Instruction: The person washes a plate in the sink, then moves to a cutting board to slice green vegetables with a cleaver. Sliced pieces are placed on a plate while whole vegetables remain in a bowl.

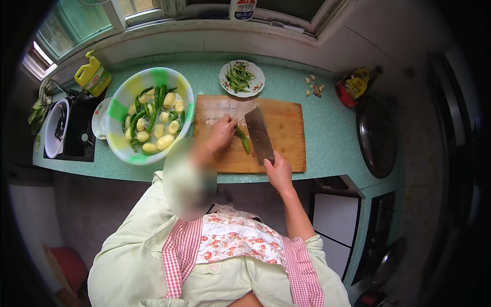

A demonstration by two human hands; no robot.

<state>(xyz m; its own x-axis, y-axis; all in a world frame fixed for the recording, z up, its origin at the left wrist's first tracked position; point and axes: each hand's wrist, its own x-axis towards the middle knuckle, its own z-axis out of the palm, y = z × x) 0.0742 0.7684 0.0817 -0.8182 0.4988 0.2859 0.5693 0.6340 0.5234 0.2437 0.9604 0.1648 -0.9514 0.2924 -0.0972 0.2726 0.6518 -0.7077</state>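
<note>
My right hand (278, 172) grips the handle of a Chinese cleaver (257, 132). The wide blade is over the wooden cutting board (287, 134), just right of a long green chili pepper (242, 141). Curled fingers of my left hand (222, 133) hold the pepper's far end against the board; that end is partly hidden. Pale bits lie on the wood around this hand. Beyond the board, a flower-patterned plate (259, 85) bears thin green pepper strips (238, 76). Left of the board, a large plastic basin (115, 111) holds peeled potatoes (165, 142) and whole green peppers (151, 119) in water.
Garlic cloves (307, 80) and a piece of ginger (317, 91) lie at the back right. Further right are a red container (342, 94) and a dark round lid (376, 138). A yellow pump bottle (93, 76) stands behind the black sink (78, 134) on the left.
</note>
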